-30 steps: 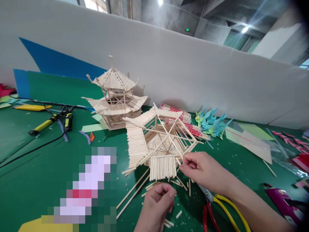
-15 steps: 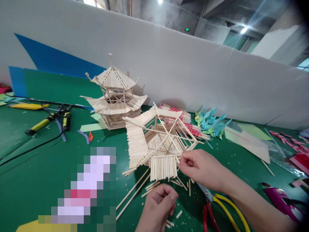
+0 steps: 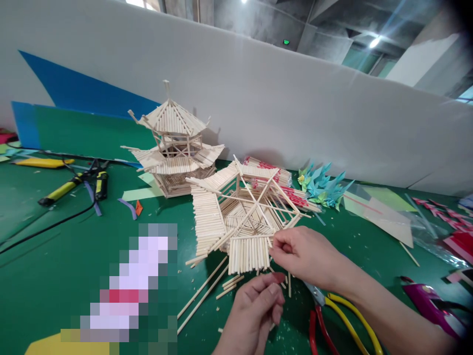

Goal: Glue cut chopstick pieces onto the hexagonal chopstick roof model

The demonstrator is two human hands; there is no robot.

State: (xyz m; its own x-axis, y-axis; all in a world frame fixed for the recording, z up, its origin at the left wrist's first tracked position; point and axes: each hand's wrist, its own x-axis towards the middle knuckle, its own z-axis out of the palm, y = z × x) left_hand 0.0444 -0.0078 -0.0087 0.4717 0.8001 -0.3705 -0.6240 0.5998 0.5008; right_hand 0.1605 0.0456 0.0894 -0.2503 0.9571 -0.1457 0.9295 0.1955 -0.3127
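Observation:
A six-sided roof model of thin wooden sticks (image 3: 210, 224) stands in front of me, with some sides covered by rows of short sticks and others bare frame. At the right end of its front panel (image 3: 248, 255), my right hand (image 3: 306, 251) pinches a short wooden stick, mostly hidden by the fingertips. Just below that panel is my left hand (image 3: 256, 308), its fingers curled and thumb against the forefinger; what they hold, if anything, cannot be made out. Loose cut sticks (image 3: 231, 286) lie beside the left hand.
Red-and-yellow-handled pliers (image 3: 320, 301) lie under my right forearm. A finished stick pagoda (image 3: 175, 158) stands behind left, bagged sticks (image 3: 295, 196) and blue folded paper (image 3: 325, 185) behind right. Farther left are yellow-black wire cutters (image 3: 62, 190); a purple tool (image 3: 428, 305) sits right.
My left hand has moved right and slightly up, closer to the right hand beneath the front panel. The right hand has shifted slightly left, still pinched at the panel's end.

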